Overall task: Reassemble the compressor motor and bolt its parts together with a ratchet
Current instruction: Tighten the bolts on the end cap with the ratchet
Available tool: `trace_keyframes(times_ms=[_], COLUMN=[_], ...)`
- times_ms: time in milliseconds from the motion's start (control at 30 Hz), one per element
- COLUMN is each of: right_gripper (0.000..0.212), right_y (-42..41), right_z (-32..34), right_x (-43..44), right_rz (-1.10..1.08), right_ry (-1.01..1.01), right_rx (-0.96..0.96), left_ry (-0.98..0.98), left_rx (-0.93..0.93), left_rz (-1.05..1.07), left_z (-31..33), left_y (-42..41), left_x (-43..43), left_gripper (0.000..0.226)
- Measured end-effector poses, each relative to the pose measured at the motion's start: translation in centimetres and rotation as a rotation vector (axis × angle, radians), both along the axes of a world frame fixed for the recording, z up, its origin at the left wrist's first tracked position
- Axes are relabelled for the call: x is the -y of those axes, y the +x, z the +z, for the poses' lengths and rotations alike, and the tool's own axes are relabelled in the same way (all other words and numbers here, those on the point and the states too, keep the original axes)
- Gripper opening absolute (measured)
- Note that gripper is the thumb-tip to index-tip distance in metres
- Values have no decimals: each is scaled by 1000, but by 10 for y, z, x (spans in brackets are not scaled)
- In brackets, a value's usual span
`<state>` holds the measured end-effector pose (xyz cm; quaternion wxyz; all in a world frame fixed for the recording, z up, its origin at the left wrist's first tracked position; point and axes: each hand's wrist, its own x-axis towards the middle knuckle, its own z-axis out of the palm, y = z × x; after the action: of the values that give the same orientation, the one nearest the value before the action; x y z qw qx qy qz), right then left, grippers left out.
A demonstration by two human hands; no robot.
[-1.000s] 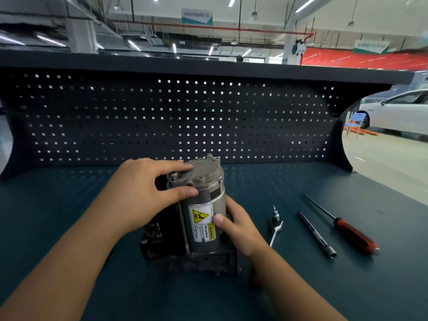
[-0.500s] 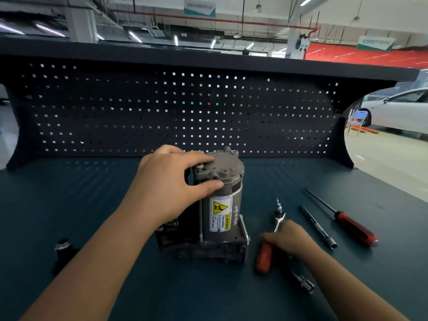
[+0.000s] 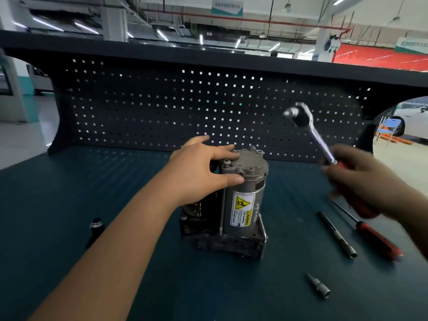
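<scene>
The grey cylindrical compressor motor (image 3: 244, 200) stands upright on its dark base in the middle of the bench, a yellow warning label facing me. My left hand (image 3: 199, 172) grips its top cap from the left, thumb on the front rim and fingers over the back. My right hand (image 3: 363, 181), blurred, holds the red-handled ratchet (image 3: 310, 133) in the air to the right of the motor. The ratchet's chrome head points up and left, above the motor's height.
On the dark bench top (image 3: 58, 205) lie a red-handled screwdriver (image 3: 372, 235), a chrome extension bar (image 3: 338, 235), a small socket bit (image 3: 318, 286) near the front, and a dark socket (image 3: 96, 225) at the left. A perforated back panel (image 3: 162, 107) walls the rear.
My right hand left the motor, picked the ratchet up off the bench and raised it to the right. My left hand stayed on the motor's cap.
</scene>
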<state>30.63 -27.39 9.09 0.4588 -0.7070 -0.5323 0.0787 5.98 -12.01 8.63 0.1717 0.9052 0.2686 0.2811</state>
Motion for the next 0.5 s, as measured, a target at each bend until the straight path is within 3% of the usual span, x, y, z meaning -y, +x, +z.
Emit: trace_keyframes(times_ms=[233, 500], right_gripper=[32, 18], right_y=[-26, -41], right_z=[58, 65], right_x=[-6, -8], right_rz=[45, 199], right_ry=[3, -133], right_rx=[757, 894], left_ry=[21, 7], left_rx=[16, 11], left_rz=[-45, -41], left_z=[-1, -3], left_y=[-1, -1], left_x=[-4, -7], left_gripper=[56, 60])
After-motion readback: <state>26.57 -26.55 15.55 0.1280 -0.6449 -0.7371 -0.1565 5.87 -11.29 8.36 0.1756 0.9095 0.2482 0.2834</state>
